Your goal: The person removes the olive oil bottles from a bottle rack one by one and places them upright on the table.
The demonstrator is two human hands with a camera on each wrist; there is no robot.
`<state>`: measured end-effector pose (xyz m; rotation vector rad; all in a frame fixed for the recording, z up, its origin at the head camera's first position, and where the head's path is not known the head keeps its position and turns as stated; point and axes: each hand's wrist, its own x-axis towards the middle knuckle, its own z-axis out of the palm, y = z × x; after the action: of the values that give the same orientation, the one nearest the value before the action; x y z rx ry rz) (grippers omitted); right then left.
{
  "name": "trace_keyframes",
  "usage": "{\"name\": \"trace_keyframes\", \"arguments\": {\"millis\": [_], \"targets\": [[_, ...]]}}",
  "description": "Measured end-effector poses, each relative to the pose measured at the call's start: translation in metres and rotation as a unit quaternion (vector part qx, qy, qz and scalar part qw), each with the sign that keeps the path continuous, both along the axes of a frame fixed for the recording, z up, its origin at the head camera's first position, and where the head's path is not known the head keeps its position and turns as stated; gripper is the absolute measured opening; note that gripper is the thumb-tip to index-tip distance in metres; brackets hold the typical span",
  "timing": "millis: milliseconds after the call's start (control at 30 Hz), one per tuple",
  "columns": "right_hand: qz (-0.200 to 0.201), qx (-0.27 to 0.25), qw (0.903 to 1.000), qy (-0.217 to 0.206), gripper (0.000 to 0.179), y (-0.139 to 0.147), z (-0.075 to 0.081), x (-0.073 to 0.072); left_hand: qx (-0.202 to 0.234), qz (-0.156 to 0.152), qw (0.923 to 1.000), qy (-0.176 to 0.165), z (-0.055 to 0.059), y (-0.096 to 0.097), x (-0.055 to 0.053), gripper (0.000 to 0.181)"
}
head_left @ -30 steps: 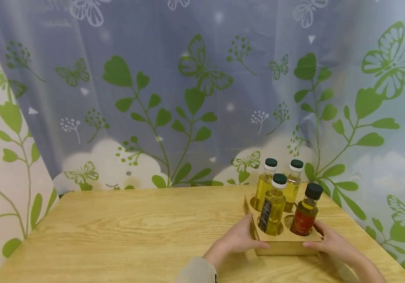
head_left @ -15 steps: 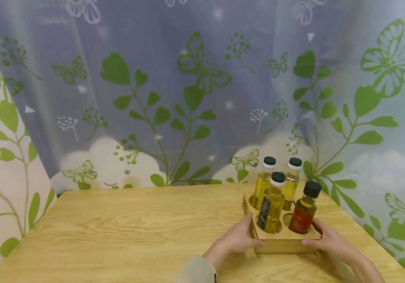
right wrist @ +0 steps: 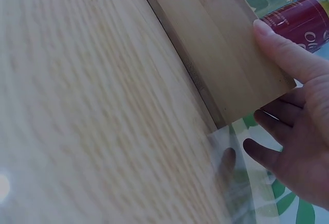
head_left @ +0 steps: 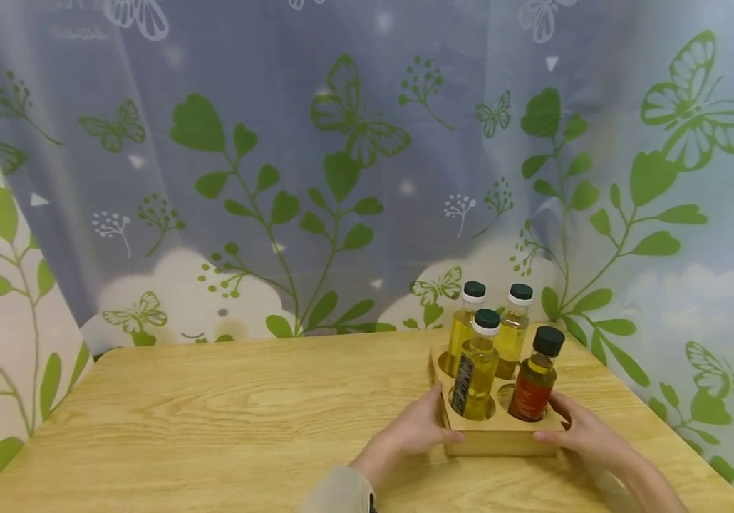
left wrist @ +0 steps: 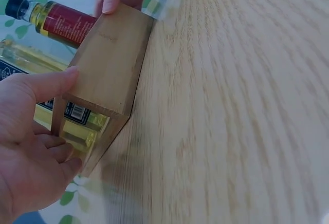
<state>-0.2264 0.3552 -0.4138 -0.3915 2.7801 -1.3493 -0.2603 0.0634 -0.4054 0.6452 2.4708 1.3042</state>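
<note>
A wooden bottle rack (head_left: 498, 443) stands on the right part of the table, with round holes in its top. My left hand (head_left: 408, 431) holds its near left corner, thumb on the front face, fingers bent at the open side. At the near right corner my right hand (head_left: 591, 434) grips the rack, its thumb tip on the front edge. Front left in the rack is a yellow oil bottle (head_left: 482, 370) with a dark label; front right, a red-labelled oil bottle (head_left: 532, 392) with a black cap. Two more oil bottles (head_left: 462, 335) with green caps fill the back holes.
The wood-grain table (head_left: 226, 420) stretches away to the left of the rack. A curtain (head_left: 264, 171) printed with green leaves and butterflies hangs behind it and along the right side. A beige sleeve (head_left: 341, 491) covers my left forearm.
The head view has turned slightly, so rack, bottles and hands appear further left in it. My left thumb has drawn back a little toward the rack's corner. Both hands still hold the rack.
</note>
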Motion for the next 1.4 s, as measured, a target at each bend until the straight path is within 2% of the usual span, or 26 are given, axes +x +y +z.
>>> {"name": "trace_keyframes", "arguments": {"millis": [233, 700, 867, 1067, 1233, 1400], "targets": [[0.034, -0.014, 0.9993, 0.005, 0.076, -0.012, 0.002, 0.002, 0.015, 0.002, 0.9998, -0.015, -0.001, -0.015, 0.003, 0.094], [0.06, -0.027, 0.9978, -0.001, 0.077, -0.045, 0.0, -0.003, 0.012, -0.013, 0.9998, -0.004, -0.003, -0.057, 0.009, 0.094], [0.067, -0.034, 0.9972, 0.003, 0.078, -0.056, 0.0, -0.003, 0.021, -0.009, 0.9997, -0.009, 0.0, -0.069, 0.013, 0.093], [0.073, -0.046, 0.9963, -0.006, 0.079, -0.069, 0.001, -0.006, 0.025, -0.002, 0.9997, 0.001, 0.001, -0.083, 0.017, 0.094], [0.093, -0.045, 0.9946, -0.009, 0.079, -0.078, 0.001, -0.007, 0.029, 0.004, 0.9996, -0.003, 0.0, -0.097, 0.019, 0.095], [0.115, -0.066, 0.9908, -0.03, 0.08, -0.088, 0.002, -0.005, 0.034, 0.007, 0.9994, -0.007, -0.001, -0.109, 0.022, 0.094]]}}
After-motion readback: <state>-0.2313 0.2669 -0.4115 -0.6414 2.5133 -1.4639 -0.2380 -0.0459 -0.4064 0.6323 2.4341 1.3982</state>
